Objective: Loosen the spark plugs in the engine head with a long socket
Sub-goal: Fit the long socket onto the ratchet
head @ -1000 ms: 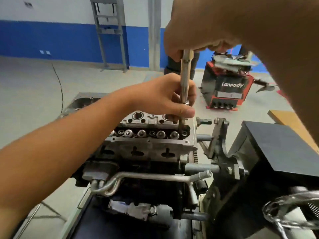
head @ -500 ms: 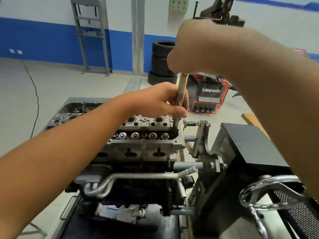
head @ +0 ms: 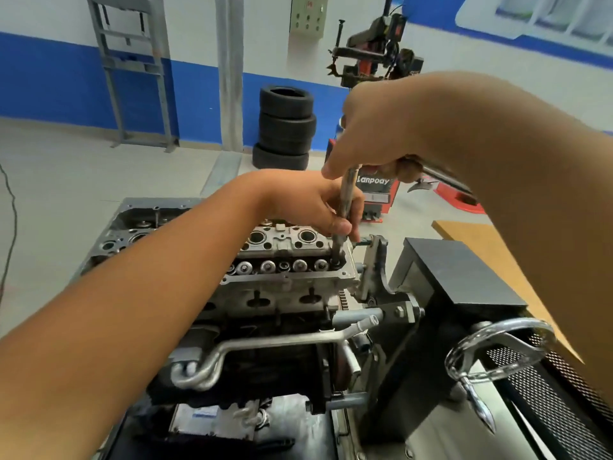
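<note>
While the left hand (head: 318, 207) pinches the stiff long socket (head: 345, 210) low, steadying it at the engine head's (head: 292, 260) right end, the right hand (head: 374, 141) clasps its handle, best for leverage.

Car repair workshop. Bare grey aluminium engine head (head: 292, 277) with open valve gear mounted on a black steel stand (head: 441, 293), chrome handwheel (head: 497, 350) at its side. Stack of three black rubber tyres (head: 285, 127) against a white wall with a blue painted band (head: 49, 71). Red and black tyre-changing machine (head: 374, 64) behind, lettered "Lanpody". Smooth grey concrete floor (head: 66, 167), grey metal frame (head: 132, 68) leaning at the wall.
</note>
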A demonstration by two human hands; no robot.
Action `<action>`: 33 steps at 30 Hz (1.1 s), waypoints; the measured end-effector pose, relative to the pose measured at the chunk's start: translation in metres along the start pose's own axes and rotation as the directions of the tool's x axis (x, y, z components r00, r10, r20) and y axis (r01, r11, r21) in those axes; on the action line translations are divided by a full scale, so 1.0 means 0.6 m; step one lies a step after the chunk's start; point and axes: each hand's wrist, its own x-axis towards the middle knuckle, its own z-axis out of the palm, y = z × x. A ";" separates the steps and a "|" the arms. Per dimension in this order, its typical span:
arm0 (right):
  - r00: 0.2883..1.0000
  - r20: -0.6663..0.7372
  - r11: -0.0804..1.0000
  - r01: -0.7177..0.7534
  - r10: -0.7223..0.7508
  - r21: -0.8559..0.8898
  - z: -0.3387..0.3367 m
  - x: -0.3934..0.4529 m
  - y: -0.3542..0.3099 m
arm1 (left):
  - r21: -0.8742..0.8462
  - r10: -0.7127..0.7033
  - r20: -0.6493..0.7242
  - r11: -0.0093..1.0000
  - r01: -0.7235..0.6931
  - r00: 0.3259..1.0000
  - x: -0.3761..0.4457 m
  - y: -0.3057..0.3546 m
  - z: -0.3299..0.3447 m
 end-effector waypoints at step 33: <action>0.532 -0.843 0.853 -0.403 -0.076 -0.331 0.111 -0.069 0.087 | -0.642 -0.185 -0.557 0.714 -0.279 0.809 0.071 0.074 0.048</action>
